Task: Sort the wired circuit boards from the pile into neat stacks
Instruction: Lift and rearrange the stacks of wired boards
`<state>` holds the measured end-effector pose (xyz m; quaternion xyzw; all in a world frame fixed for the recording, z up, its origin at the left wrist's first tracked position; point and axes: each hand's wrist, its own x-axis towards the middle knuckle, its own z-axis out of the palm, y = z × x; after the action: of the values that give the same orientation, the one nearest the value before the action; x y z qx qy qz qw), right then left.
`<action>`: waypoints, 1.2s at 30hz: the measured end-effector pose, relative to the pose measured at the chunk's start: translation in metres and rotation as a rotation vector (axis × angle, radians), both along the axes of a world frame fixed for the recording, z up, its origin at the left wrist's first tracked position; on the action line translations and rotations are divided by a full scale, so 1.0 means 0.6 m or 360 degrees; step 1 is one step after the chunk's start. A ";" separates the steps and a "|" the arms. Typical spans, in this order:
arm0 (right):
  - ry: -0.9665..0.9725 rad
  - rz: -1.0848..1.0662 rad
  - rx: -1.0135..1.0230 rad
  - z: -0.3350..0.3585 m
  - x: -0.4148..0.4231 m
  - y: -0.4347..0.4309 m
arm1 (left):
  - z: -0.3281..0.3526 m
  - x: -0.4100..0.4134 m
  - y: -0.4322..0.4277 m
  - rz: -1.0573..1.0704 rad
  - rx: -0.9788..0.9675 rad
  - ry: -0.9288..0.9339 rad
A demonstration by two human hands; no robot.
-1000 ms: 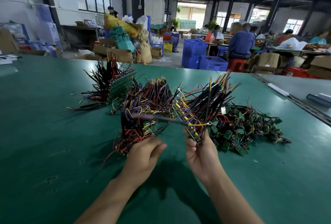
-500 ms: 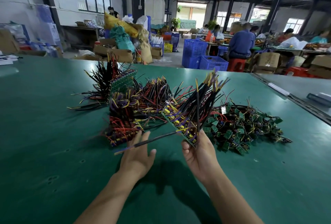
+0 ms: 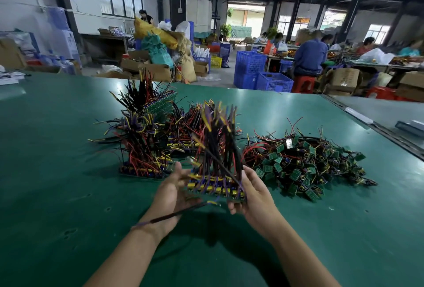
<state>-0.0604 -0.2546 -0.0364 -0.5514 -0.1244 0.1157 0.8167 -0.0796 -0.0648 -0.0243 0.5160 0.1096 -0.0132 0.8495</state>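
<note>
Two hands are sharing one wired board (image 3: 215, 189) just above the green table (image 3: 57, 195), close to the person's body. The board's long axis is running left to right between the palms, and its bundle of black, yellow and purple wires is standing upward and leaning slightly away. The right hand (image 3: 257, 197) is gripping the board's right end, with fingers curling underneath it. The left hand (image 3: 171, 192) is lying against the left end with its fingers looking extended rather than wrapped around, though motion blur is making that contact hard to read. One loose wire (image 3: 169, 214) is trailing from the board across the left wrist. The nearest stack (image 3: 142, 169) is sitting flat on the table just ahead and to the left of the left hand, its own long edge also running roughly left to right, while a rear stack (image 3: 160, 105) is tilting up further back. The unsorted pile (image 3: 305, 169) of small green boards is lying to the right, beyond the right hand. Judging from this, the board is already lying nearly parallel to the nearest stack, so placing it is probably calling for a short carry leftward and forward, with the left hand being the nearer guide.
</note>
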 end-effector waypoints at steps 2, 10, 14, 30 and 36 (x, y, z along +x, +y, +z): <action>-0.0024 0.0080 -0.0119 -0.004 0.001 -0.004 | -0.007 -0.001 -0.004 -0.0106 -0.0027 0.0002; -0.0131 -0.0027 -0.0519 -0.013 0.012 -0.017 | -0.024 -0.002 -0.035 -0.0046 -0.0163 -0.0024; 0.0071 -0.0018 -0.0252 -0.021 0.015 -0.018 | -0.019 -0.003 -0.051 -0.0061 -0.0242 -0.0143; 0.0284 -0.0130 0.0015 -0.024 0.022 -0.003 | -0.025 -0.010 -0.043 0.0000 -0.0498 0.0090; 0.0472 -0.0335 -0.0028 -0.022 0.026 -0.003 | -0.028 -0.008 -0.055 -0.0082 -0.0276 0.0132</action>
<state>-0.0450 -0.2563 -0.0499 -0.5453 0.0566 0.1107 0.8289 -0.0845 -0.0980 -0.0408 0.4421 0.1298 -0.0659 0.8851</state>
